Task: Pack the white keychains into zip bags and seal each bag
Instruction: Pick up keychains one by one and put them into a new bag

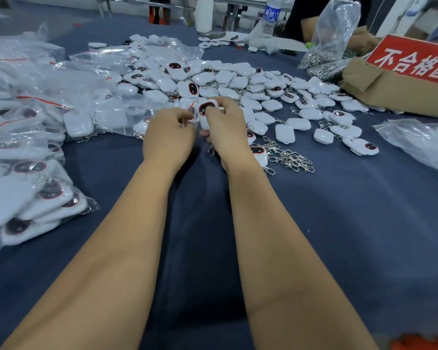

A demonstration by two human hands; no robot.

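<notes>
Right hand (226,127) grips a white keychain (208,111) between curled fingers and thumb, holding it upright above the desk (352,223) with its dark oval face turned toward the camera and its metal clasp hanging below the palm. Left hand (168,133) sits just beside it, fingers curled and pinching at something thin and clear next to the keychain — probably the mouth of a zip bag, though the film is too faint to make out with certainty. Both forearms reach forward across the dark blue cloth covering the desk. Beyond the hands lies a loose heap of white keychains (225,79), some face up, some face down, spreading toward the right. Near the right wrist is a small pile of silver clasps (291,157). Along the left edge, filled zip bags (31,188) with red seal strips are stacked on one another, each holding several keychains. At the far right stands a cardboard box (400,92) with a red sign (412,59) bearing white characters, and behind it a clear bag of metal rings (324,46). A water bottle (271,16) stands at the far edge — another person's arm shows beside the bag.
</notes>
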